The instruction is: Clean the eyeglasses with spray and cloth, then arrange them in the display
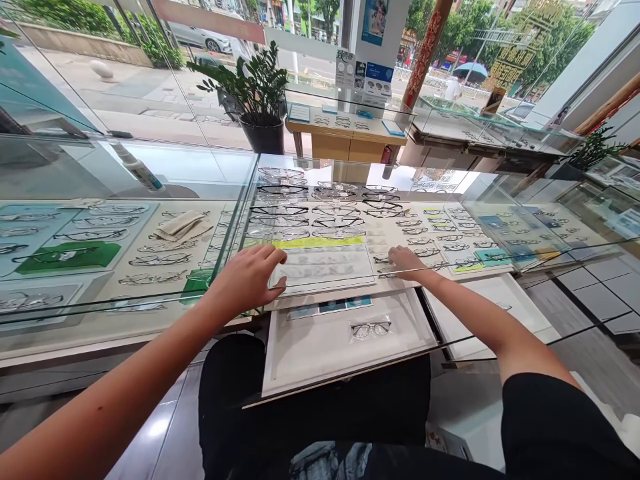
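My left hand is at the left end of a white display board, fingers curved and thumb held apart, with nothing seen in it. Beyond the board's right end, my right hand reaches in beside a column of eyeglasses. Its fingers are loosely bent and seem to hold nothing; whether they touch a frame is unclear. Faint grey marks run in rows across the board. Several rows of dark-rimmed eyeglasses lie behind it, with a yellow-green strip along the board's back edge.
A pulled-out white drawer over my lap holds bagged eyeglasses. Another drawer is out on the right. Glass panes and edges surround the hands. On the left are a folded cloth and a green sheet. A potted plant stands beyond.
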`<state>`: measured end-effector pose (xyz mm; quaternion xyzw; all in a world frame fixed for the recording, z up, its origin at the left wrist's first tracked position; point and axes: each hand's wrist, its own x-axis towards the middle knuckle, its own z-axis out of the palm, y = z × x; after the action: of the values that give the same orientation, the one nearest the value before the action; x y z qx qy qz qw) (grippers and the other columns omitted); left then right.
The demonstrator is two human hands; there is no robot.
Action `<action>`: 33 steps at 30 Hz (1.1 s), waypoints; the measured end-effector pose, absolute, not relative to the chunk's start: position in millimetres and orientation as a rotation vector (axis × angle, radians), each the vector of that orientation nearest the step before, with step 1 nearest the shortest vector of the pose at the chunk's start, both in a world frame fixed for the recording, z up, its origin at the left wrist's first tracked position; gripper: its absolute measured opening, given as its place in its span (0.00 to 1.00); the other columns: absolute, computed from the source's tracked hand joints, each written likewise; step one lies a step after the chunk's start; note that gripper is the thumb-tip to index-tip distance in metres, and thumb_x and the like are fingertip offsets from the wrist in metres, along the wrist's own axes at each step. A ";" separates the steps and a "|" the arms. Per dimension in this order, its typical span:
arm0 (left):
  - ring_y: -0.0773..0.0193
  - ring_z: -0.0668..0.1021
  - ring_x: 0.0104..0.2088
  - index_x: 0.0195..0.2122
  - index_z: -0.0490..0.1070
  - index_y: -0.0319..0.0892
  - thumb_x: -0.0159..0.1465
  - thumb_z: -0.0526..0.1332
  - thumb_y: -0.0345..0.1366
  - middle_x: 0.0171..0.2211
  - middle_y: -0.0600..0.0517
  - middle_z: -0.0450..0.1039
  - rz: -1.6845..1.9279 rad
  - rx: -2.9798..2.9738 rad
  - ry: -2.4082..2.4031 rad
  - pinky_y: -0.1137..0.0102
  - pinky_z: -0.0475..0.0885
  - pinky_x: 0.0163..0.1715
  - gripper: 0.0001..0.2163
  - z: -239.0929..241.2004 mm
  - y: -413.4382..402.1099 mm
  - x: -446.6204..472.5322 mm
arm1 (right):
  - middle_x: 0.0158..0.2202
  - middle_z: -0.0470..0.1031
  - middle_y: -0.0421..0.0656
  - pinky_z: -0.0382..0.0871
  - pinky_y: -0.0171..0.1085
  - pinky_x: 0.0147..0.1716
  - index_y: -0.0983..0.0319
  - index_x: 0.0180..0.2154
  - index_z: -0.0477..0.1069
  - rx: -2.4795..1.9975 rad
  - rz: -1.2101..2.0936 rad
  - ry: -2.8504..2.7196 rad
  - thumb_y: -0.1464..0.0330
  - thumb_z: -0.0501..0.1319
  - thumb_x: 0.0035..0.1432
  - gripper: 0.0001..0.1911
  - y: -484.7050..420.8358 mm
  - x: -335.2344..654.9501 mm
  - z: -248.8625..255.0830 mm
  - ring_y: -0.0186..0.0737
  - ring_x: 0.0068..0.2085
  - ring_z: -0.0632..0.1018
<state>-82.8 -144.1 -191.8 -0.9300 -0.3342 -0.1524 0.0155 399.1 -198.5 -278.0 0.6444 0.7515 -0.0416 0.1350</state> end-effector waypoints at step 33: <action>0.45 0.83 0.47 0.48 0.72 0.46 0.71 0.62 0.38 0.47 0.43 0.81 -0.413 -2.868 -1.006 0.53 0.77 0.49 0.07 -197.3 -149.1 -78.7 | 0.63 0.86 0.50 0.70 0.59 0.66 0.59 0.42 0.86 2.162 0.159 2.443 0.67 0.69 0.68 0.07 -96.4 426.6 -133.6 0.61 0.63 0.77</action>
<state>-78.7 -149.1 -197.3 -0.9343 -0.3279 -0.1347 0.0372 426.6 -96.4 -133.6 0.6606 0.7466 0.0485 -0.0623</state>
